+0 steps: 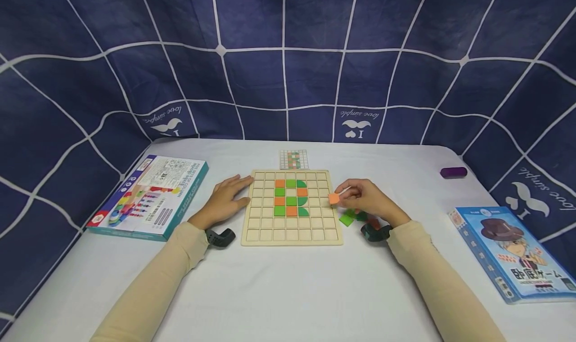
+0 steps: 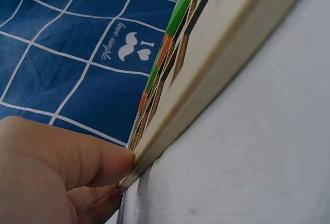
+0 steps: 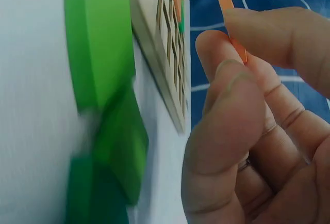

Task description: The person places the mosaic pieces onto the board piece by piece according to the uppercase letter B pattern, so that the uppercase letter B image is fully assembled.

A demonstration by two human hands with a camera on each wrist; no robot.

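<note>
A wooden grid board [image 1: 292, 236] lies on the white table with orange, light green and dark green tiles [image 1: 291, 201] set in its middle columns. My left hand [image 1: 227, 198] rests against the board's left edge. In the left wrist view its thumb [image 2: 111, 164] touches the board's side. Just over the board's right edge, my right hand [image 1: 362, 197] pinches an orange square tile [image 1: 333, 198] between thumb and fingertips. The right wrist view shows this tile [image 3: 224, 2] edge-on. Below that hand lie loose green tiles [image 1: 346, 218] and a reddish-orange one [image 1: 373, 223], partly hidden.
A small pattern card [image 1: 294, 160] lies beyond the board. At the left is a flat toy box [image 1: 148, 197]; at the right, a blue game box [image 1: 513, 254] and a purple object [image 1: 453, 172]. A navy curtain [image 1: 252, 77] with white lines hangs behind.
</note>
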